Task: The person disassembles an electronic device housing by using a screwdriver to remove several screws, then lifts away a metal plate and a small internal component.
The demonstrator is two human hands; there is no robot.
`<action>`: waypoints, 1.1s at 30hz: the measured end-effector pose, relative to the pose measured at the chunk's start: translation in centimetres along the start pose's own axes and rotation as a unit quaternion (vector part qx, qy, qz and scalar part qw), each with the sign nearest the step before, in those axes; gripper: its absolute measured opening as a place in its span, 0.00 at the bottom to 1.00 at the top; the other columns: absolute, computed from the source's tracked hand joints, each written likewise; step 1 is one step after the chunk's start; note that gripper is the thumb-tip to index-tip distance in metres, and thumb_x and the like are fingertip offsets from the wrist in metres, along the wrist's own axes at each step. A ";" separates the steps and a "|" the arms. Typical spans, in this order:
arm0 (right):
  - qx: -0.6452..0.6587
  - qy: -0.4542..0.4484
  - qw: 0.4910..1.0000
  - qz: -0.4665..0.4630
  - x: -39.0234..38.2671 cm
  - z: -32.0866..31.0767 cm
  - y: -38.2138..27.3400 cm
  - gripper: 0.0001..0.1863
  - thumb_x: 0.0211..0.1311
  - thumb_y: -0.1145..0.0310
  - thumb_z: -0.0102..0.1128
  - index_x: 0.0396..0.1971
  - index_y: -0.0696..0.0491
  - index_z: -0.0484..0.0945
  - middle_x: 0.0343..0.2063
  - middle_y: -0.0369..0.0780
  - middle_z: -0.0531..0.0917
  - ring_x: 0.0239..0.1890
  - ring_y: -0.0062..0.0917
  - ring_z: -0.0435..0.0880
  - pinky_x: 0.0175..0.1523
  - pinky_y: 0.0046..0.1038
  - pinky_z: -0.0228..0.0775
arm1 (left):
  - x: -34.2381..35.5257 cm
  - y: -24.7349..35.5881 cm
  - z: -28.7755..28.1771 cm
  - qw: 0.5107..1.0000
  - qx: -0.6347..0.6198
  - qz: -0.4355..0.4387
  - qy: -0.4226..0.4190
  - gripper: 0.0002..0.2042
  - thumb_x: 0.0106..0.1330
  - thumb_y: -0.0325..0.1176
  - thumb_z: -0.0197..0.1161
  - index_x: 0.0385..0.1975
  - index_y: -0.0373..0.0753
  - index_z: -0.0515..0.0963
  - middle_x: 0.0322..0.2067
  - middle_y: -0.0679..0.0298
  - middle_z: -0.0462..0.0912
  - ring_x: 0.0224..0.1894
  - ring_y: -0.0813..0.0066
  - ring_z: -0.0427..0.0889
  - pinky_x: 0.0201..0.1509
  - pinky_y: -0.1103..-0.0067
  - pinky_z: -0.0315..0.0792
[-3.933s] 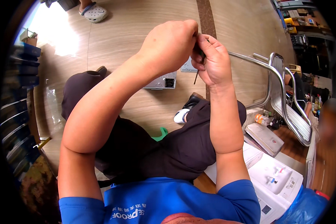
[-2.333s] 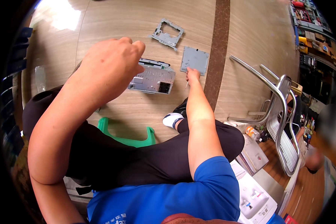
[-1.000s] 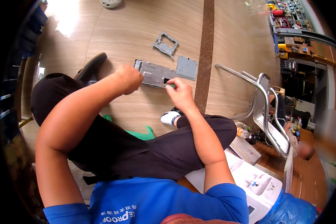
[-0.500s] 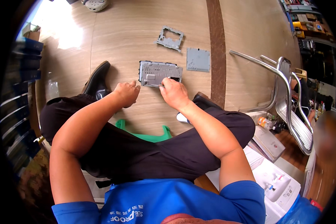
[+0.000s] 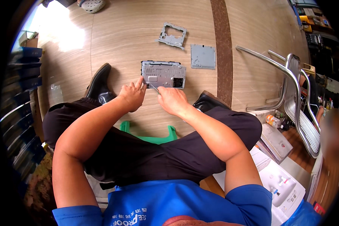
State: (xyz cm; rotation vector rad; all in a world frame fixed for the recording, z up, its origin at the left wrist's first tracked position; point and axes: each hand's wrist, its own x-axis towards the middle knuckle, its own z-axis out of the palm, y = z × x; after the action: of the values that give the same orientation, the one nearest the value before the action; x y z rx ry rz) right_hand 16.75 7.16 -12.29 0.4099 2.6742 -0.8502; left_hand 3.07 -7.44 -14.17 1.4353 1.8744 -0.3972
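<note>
A flat silver metal box with slots and a black connector block, which looks like a car stereo [image 5: 165,74], lies on the floor between my feet. My left hand [image 5: 133,95] is at its near left corner, fingertips against the edge and thumb close by, gripping it. In my right hand [image 5: 173,100] is a screwdriver [image 5: 153,87]; only its thin metal shaft shows, slanting to the stereo's near edge, with the handle hidden in the closed fingers. Beyond the stereo lie a grey metal bracket frame [image 5: 164,38] and, to the right, a flat grey metal plate [image 5: 202,56].
A green plastic stool [image 5: 150,139] stands under my legs. My shoes flank the stereo. A metal bench [image 5: 295,86] is at the right, near a white sink-like basin [image 5: 286,188]. Dark blue stacked boxes [image 5: 30,71] line the left side.
My left hand has moved right and forward onto the stereo's corner. My right hand has drawn back left and nearer, uncovering the connector block and showing the screwdriver's shaft.
</note>
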 end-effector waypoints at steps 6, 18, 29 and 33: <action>0.005 0.023 1.000 -0.017 0.4 0.4 -0.3 0.09 0.62 0.66 0.53 0.31 0.57 0.76 0.25 0.51 0.84 0.31 0.48 0.85 0.38 0.48 0.77 | 0.0 -0.4 0.5 1.000 -0.003 0.000 0.016 0.35 0.64 0.31 0.56 0.73 0.40 0.55 0.74 0.49 0.50 0.61 0.52 0.74 0.52 0.61 0.76; -0.050 0.035 0.998 -0.029 0.2 0.6 -0.4 0.07 0.60 0.66 0.57 0.33 0.53 0.77 0.26 0.47 0.83 0.31 0.45 0.85 0.35 0.46 0.76 | 0.1 -0.8 1.1 0.998 0.052 -0.026 -0.011 0.41 0.63 0.39 0.63 0.75 0.50 0.49 0.73 0.53 0.56 0.60 0.54 0.75 0.51 0.62 0.76; -0.103 0.097 0.987 -0.072 0.0 1.5 -1.0 0.08 0.58 0.67 0.59 0.37 0.51 0.78 0.28 0.44 0.79 0.32 0.40 0.83 0.37 0.41 0.77 | -0.4 -0.7 -0.9 0.996 -0.001 -0.029 -0.081 0.39 0.68 0.34 0.55 0.77 0.52 0.43 0.70 0.51 0.61 0.63 0.48 0.73 0.58 0.48 0.69; -0.089 0.121 0.986 -0.065 0.1 1.4 -1.1 0.09 0.59 0.66 0.59 0.38 0.51 0.78 0.29 0.44 0.80 0.34 0.40 0.83 0.38 0.41 0.77 | -0.4 -0.7 -1.1 0.996 -0.008 -0.029 -0.089 0.40 0.67 0.33 0.56 0.77 0.52 0.43 0.67 0.51 0.65 0.62 0.49 0.75 0.58 0.48 0.69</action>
State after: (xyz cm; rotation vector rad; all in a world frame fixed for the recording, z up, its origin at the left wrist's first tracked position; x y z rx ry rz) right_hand 16.56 5.49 -12.83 0.3164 2.9999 -0.6224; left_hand 2.06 -7.25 -13.28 1.2922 1.7737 -0.5194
